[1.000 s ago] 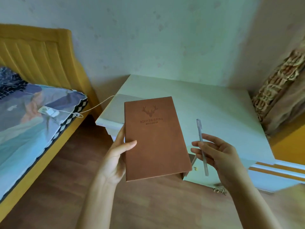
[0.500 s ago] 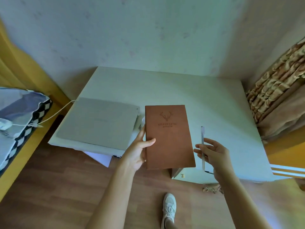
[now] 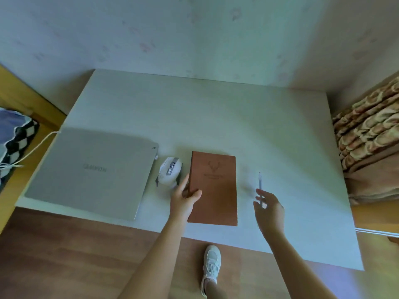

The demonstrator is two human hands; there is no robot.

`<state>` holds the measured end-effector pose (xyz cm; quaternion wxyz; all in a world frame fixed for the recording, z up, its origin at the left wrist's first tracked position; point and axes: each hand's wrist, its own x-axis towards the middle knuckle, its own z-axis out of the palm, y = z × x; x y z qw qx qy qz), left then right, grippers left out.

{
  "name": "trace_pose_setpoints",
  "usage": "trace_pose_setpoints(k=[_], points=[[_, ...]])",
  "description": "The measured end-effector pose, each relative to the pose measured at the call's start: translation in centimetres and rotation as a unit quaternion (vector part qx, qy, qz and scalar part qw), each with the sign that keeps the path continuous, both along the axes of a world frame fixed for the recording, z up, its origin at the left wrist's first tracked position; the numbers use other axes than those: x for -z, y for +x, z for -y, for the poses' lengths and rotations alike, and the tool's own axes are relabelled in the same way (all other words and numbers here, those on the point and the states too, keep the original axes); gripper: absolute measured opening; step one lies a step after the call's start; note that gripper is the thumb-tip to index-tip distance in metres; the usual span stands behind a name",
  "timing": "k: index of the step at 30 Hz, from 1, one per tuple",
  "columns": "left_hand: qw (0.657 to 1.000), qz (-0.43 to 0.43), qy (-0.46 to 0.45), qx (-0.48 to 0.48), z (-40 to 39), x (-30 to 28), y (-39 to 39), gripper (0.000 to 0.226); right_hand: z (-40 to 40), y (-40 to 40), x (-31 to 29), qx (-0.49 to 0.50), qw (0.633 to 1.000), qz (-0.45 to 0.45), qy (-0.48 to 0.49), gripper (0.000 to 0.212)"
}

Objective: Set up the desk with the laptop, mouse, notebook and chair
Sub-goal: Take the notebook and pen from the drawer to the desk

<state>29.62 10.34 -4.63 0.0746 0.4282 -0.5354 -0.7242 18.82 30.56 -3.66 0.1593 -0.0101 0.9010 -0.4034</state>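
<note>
Notebook [image 3: 213, 188] now over desk [image 3: 216, 117], left hand [image 3: 183, 201] gripping it, right hand [image 3: 268, 207] pinching pen [image 3: 260, 183]

I see a pale wall [image 3: 194, 33] with faint blotchy marks across the top of frame. Wood floor [image 3: 64, 255] along the bottom. Far left: yellow bed frame [image 3: 19, 91], patterned bedding with a black-and-white checkered edge [image 3: 19, 137], white cable [image 3: 32, 147] running off it. Right edge: folded floral-patterned curtain or blanket [image 3: 371, 134], can't tell which. White sneaker [image 3: 211, 264] bottom center, on the floor.
</note>
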Motion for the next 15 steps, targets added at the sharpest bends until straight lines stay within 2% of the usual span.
trace_pose_setpoints(k=[2, 4, 6, 9, 11, 15], points=[[0.995, 0.032, -0.083, 0.032, -0.4, 0.6, -0.2, 0.071, -0.1, 0.0, 0.6, -0.058, 0.997, -0.027, 0.052, 0.038], [0.972, 0.081, -0.207, 0.072, -1.1, 0.7, -0.4, 0.071, 0.0, 0.1, 1.1, -0.120, 0.985, -0.042, 0.113, 0.049], [0.924, 0.116, -0.340, 0.132, -1.6, 0.9, -0.5, 0.072, 0.2, 0.4, 1.1, -0.177, 0.970, -0.023, 0.165, 0.063], [0.830, 0.148, -0.471, 0.259, -2.0, 2.0, -0.2, 0.075, 0.9, 1.1, 0.9, -0.229, 0.953, 0.008, 0.200, 0.075], [0.785, 0.180, -0.515, 0.293, -2.3, 2.9, 0.1, 0.074, 1.2, 1.4, 0.8, -0.237, 0.949, 0.016, 0.205, 0.077], [0.777, 0.204, -0.519, 0.292, -2.7, 3.1, -0.2, 0.071, 1.7, 1.4, 0.9, -0.245, 0.943, 0.023, 0.222, 0.074]])
